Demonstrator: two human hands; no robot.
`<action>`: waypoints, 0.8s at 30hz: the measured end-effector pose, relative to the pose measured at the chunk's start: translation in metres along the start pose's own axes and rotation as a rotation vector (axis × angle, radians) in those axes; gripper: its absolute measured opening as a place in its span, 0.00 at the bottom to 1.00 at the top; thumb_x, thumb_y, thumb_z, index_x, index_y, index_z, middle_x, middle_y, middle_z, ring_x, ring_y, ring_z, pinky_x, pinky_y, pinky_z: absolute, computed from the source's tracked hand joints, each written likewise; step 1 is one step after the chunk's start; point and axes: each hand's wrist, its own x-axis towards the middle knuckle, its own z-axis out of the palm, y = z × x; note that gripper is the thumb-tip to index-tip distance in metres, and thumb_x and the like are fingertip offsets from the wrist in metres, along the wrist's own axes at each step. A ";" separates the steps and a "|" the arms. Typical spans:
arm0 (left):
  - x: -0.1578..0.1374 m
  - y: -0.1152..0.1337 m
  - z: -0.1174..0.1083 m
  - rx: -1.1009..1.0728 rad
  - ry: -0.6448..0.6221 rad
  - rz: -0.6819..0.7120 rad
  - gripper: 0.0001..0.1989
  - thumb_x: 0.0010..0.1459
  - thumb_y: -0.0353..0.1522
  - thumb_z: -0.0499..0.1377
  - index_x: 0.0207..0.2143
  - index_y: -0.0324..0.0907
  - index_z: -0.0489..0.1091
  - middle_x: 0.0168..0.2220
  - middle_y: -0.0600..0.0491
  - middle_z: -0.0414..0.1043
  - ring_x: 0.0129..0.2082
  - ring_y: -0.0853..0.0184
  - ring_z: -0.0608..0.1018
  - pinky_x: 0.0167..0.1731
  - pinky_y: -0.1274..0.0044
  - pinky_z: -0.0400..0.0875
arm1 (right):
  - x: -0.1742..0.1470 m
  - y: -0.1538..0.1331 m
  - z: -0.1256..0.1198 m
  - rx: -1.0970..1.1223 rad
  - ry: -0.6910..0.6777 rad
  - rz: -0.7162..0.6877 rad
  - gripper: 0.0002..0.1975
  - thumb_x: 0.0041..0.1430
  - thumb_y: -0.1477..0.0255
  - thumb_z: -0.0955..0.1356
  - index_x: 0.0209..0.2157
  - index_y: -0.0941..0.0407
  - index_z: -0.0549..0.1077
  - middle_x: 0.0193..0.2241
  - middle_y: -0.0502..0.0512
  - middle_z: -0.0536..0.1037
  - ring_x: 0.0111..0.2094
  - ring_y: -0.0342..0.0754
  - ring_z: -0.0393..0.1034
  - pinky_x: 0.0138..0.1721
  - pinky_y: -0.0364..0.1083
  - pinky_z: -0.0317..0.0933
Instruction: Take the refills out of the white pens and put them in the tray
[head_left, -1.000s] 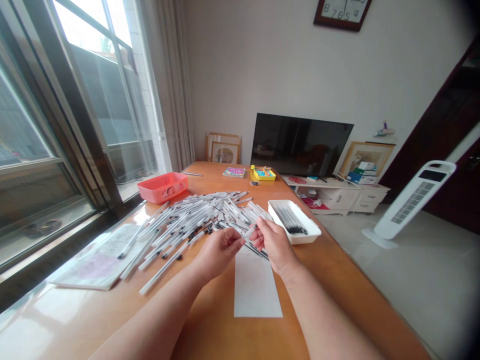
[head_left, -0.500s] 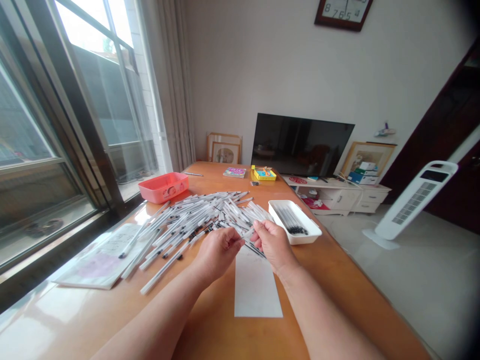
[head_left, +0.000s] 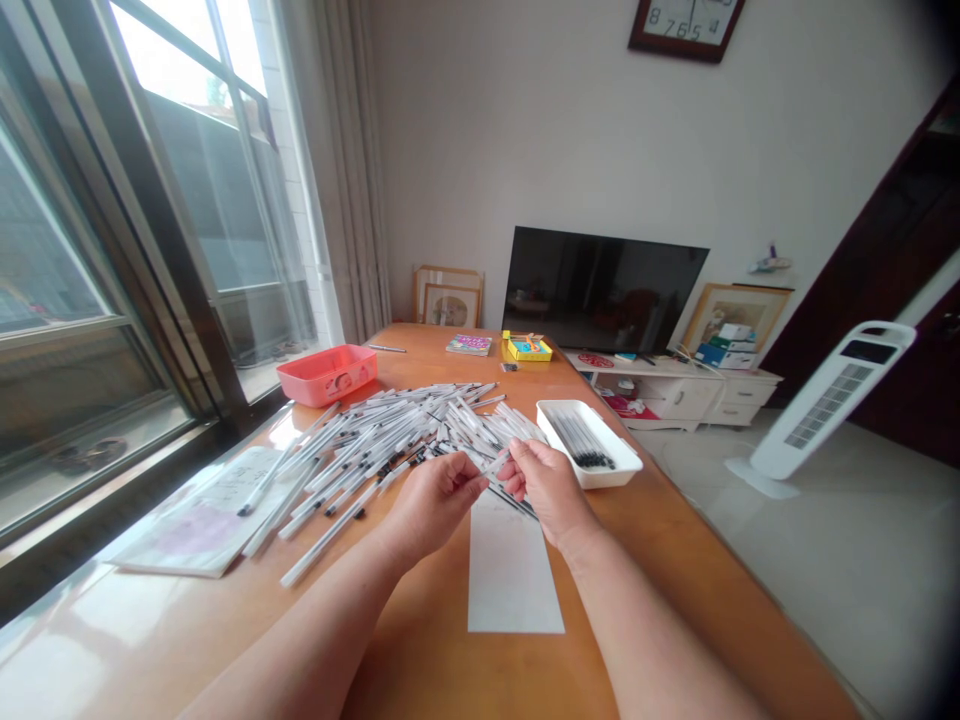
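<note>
My left hand [head_left: 444, 500] and my right hand [head_left: 546, 490] meet above the near end of a white sheet of paper [head_left: 516, 580]. A slim, translucent pen [head_left: 494, 467] runs between them, pinched by the fingertips of both; much of it is hidden by the fingers. Several dark-tipped pens lie just beneath, at the paper's top end. To the left and beyond spreads a large loose pile of clear pens [head_left: 382, 435] with black caps or tips. Close to my right hand stands a white plastic box [head_left: 626, 474] with a row of pens inside, black ends toward me.
A red plastic basket [head_left: 326, 383] sits behind the pile near the window. Under some pens at left lies a booklet [head_left: 187, 535]. Farther back are a colourful book [head_left: 469, 345] and a yellow box [head_left: 529, 352]. The wooden table's [head_left: 720, 590] right edge drops to the floor.
Both hands stay in nearly the same place, still pinching the pen. The right-hand fingers have shifted slightly along it. The pile and the white box look unchanged.
</note>
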 end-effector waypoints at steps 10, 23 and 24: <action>0.001 0.005 -0.003 0.138 0.019 0.060 0.10 0.62 0.37 0.56 0.29 0.43 0.68 0.27 0.55 0.71 0.28 0.68 0.70 0.29 0.77 0.58 | -0.001 0.006 0.004 -0.075 0.060 -0.003 0.25 0.56 0.46 0.68 0.29 0.56 0.72 0.22 0.52 0.75 0.20 0.42 0.65 0.20 0.41 0.55; 0.007 -0.007 -0.028 -0.185 0.139 -0.111 0.20 0.60 0.48 0.57 0.41 0.41 0.74 0.32 0.51 0.76 0.31 0.66 0.73 0.32 0.76 0.67 | 0.000 -0.001 -0.001 0.197 -0.009 0.053 0.18 0.52 0.55 0.73 0.34 0.56 0.73 0.24 0.51 0.77 0.22 0.40 0.65 0.21 0.39 0.56; 0.008 -0.010 -0.033 -0.172 0.184 -0.144 0.20 0.60 0.48 0.57 0.40 0.40 0.74 0.31 0.51 0.75 0.30 0.66 0.73 0.31 0.76 0.66 | 0.001 -0.002 -0.003 0.212 0.012 0.055 0.18 0.52 0.56 0.74 0.33 0.56 0.73 0.24 0.51 0.77 0.21 0.40 0.65 0.21 0.39 0.56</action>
